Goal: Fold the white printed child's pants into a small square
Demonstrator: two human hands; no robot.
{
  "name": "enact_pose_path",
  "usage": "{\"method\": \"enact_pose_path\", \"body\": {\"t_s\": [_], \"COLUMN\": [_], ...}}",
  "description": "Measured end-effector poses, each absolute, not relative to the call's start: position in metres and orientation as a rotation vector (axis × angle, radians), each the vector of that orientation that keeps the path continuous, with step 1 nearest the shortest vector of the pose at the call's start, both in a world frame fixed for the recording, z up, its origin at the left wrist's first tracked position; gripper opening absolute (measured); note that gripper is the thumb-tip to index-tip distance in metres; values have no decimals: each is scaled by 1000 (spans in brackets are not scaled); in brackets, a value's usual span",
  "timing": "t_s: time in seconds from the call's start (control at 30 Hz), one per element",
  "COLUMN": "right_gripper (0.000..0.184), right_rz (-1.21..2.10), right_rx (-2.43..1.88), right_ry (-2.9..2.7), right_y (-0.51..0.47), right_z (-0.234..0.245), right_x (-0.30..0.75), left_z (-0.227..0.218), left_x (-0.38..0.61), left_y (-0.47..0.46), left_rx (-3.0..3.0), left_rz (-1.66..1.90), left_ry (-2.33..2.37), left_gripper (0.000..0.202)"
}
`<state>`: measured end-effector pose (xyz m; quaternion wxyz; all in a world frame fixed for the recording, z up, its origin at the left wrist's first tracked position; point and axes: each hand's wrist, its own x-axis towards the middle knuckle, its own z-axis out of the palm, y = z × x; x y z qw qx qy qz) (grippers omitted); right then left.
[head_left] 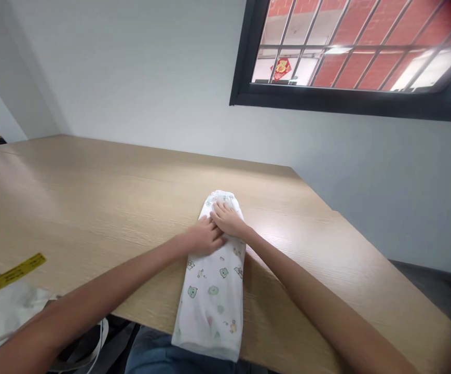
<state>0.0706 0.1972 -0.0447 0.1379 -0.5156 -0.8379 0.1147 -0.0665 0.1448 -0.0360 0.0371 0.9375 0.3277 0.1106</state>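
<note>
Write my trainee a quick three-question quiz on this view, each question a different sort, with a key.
1. True or false: the right hand lies nearer the far end of the white printed cloth than the left hand.
2. Where is the yellow strip?
A) on top of the cloth
B) to the left of the cloth
C) to the right of the cloth
3. Fill in: the cloth's near end reaches just past the ____ of the table.

Key: 1. True. 2. B. 3. Front edge, above the blue jeans.
</note>
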Motion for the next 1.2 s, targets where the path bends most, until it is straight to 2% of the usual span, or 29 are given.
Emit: {"method": "enact_pose_path", "body": {"t_s": [0.13,0.2,0.27,0.4,0.53,0.67,0.7,0.77,0.83,0.9,1.0,1.13,1.2], "right_gripper": [51,52,53,54,54,40,42,61,76,68,40,14,16], "right_rz": [201,188,181,188,286,439,443,412,199,-54,-263,-120,-4], "right_rx": [-1589,-1600,-1614,-1619,-1545,-1262,-1196,-1093,-953,-884,-893,-930,-970], "right_ry": [-2422,-2425,-2430,-2463,-2590,-2812,-2834,-2858,-2846,-2776,-2622,-2658,-2698], "right_y": [223,232,236,237,212,129,101,48,7,-13,-18,-26,-39], "right_z": [-52,-53,-53,-49,-30,-8,-7,-13,-29,-48,-63,-55,-51], "right_x": [64,61,59,59,62,73,77,84,90,94,94,91,89], "left_z": [-39,-47,-60,-75,-59,-48,-49,-53,-57,-58,-55,-51,-46], "left_x": [-92,-106,-116,-121,-119,-122,-123,-123,-122,-119,-116,-125,-137], "left_y": [55,14,-12,-21,-11,-10,-11,-13,-14,-13,-9,-13,-21], "left_rx": [2882,2916,3034,3207,3238,3036,2974,2878,2844,2870,2907,2757,2617], "left_rz": [288,341,504,697,711,878,921,972,984,954,885,616,445], "left_ry": [835,786,742,776,670,813,844,869,879,868,856,916,896], "left_gripper": [51,52,44,37,35,27,25,18,16,17,20,14,12]}}
